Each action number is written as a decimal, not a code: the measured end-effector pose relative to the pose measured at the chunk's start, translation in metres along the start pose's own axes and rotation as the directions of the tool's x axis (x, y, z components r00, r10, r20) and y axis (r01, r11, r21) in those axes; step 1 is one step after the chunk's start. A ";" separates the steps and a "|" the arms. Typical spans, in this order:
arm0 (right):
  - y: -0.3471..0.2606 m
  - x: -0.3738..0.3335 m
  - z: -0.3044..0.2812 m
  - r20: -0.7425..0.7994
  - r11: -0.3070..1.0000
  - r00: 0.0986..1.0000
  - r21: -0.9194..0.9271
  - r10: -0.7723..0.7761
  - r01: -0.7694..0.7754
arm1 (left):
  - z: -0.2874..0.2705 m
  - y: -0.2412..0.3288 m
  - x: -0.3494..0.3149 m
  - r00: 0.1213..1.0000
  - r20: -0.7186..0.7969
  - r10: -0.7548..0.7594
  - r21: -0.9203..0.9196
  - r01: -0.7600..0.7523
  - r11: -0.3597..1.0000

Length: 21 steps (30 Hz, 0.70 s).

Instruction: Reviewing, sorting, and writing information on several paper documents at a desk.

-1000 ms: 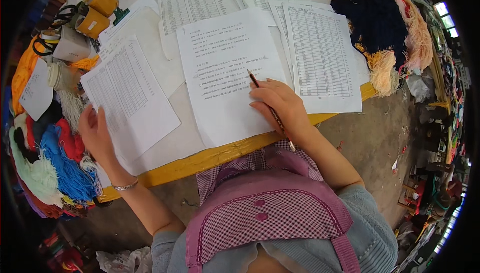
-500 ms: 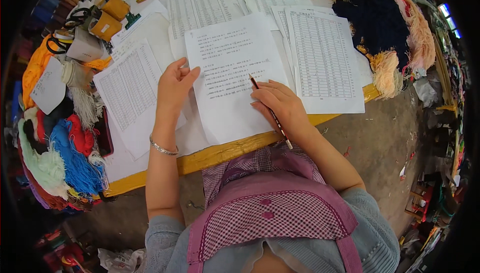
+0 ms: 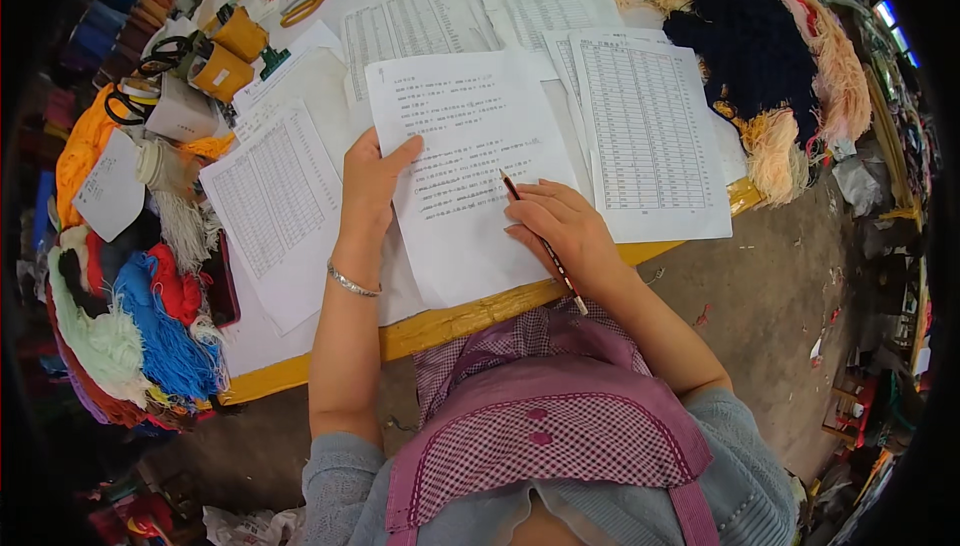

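Left hand (image 3: 376, 181) at the printed sheet's (image 3: 475, 261) left edge, thumb over it, other fingers partly hidden, pinched on the paper; the small print blurs; yellow cups (image 3: 222, 72) hold things hard to make out; black scissor handles (image 3: 128, 106) show at a pale box (image 3: 188, 114); right hand (image 3: 562, 226), above the sheet on the table (image 3: 480, 317), curls its fingers round the pencil (image 3: 557, 264); tip contact unclear.

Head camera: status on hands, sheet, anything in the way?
Left hand pinching printed sheet by its left edge. Right hand gripping pencil, partly covering the sheet. Chart papers either side.
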State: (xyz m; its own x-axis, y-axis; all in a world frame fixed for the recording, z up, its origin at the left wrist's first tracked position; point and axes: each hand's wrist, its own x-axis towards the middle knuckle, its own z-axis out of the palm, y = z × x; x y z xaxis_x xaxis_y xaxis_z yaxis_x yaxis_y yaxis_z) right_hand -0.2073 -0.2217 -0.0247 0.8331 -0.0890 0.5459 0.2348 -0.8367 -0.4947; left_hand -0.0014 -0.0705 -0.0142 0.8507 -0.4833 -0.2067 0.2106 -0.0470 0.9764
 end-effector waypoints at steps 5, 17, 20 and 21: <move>0.006 0.005 -0.005 -0.101 0.996 0.995 0.085 0.009 0.000 | -0.021 0.013 -0.016 1.000 0.018 0.000 -0.166 0.003 0.986; 0.014 0.090 0.011 0.154 0.614 0.835 0.609 0.528 -0.501 | -0.080 0.027 -0.036 0.984 -0.097 0.146 -0.298 -0.169 0.939; 0.019 0.109 0.018 0.150 0.649 0.882 0.625 0.446 -0.434 | -0.092 0.032 -0.034 0.989 -0.106 0.098 -0.323 -0.128 0.938; 0.016 0.113 0.023 0.154 0.649 0.885 0.627 0.439 -0.431 | -0.095 0.033 -0.034 0.988 -0.115 0.101 -0.322 -0.133 0.937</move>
State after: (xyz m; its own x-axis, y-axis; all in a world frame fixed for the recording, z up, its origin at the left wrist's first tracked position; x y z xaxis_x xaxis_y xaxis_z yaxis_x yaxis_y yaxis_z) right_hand -0.0977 -0.2333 0.0137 0.9176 -0.3627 0.1624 0.1077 -0.1663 -0.9802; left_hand 0.0223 0.0271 0.0188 0.9173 -0.3821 -0.1125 0.2389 0.3018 0.9229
